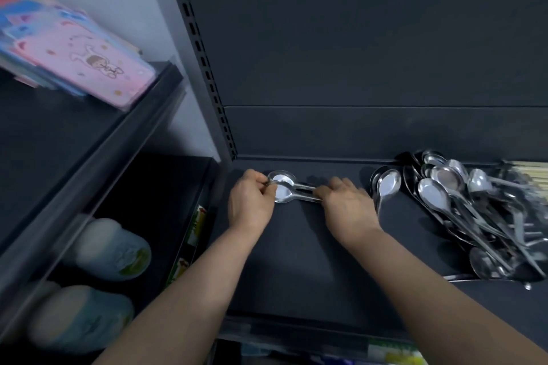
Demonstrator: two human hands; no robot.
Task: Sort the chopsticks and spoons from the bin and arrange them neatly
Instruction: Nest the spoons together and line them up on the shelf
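Observation:
Two steel spoons (284, 190) lie side by side on the black shelf (311, 261), bowls to the left. My left hand (250, 201) pinches their bowl ends, and my right hand (347, 206) holds their handle ends. Another small stack of spoons (387, 184) rests just right of my right hand. At the far right a heap of steel spoons (471, 216) fills a dark bin (406, 184). Pale chopsticks (532, 175) show at the bin's back right edge, partly cut off.
A slotted upright post (204, 68) bounds the shelf on the left. The neighbouring rack holds pink and blue boxes (89, 65) above and pale bottles (112, 249) below. The shelf's back panel (355, 133) rises right behind the spoons.

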